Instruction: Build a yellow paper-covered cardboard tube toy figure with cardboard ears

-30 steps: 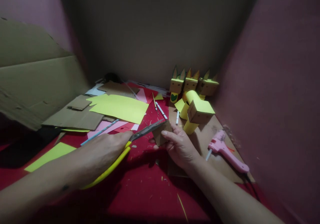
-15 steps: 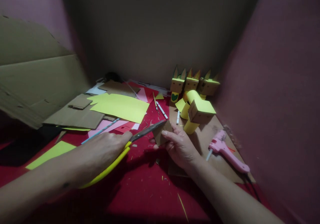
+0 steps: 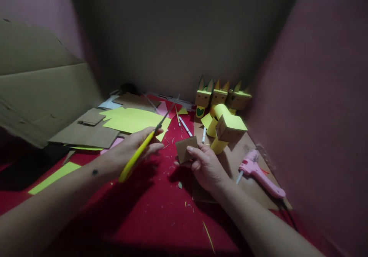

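My left hand (image 3: 133, 146) holds scissors with yellow handles (image 3: 136, 157), whose dark blades point up and away over the yellow paper. Between the thumb and fingers of my right hand (image 3: 205, 165) is a small square of brown cardboard (image 3: 185, 148). The scissors and the cardboard are apart. Beyond my right hand, a yellow paper figure with a cardboard box head (image 3: 232, 128) stands on a cardboard sheet (image 3: 244, 192).
A pink glue gun (image 3: 260, 174) lies on that sheet at the right. Three box-headed figures (image 3: 220, 96) stand at the back. Yellow paper (image 3: 129, 120) and cardboard pieces (image 3: 86, 134) lie at the left, beside white sticks (image 3: 185, 126) on the red cloth (image 3: 163, 211).
The scissors have come away from the cardboard and tilted upward, and the fingers of my left hand have loosened around them. My right hand keeps the cardboard in nearly the same spot.
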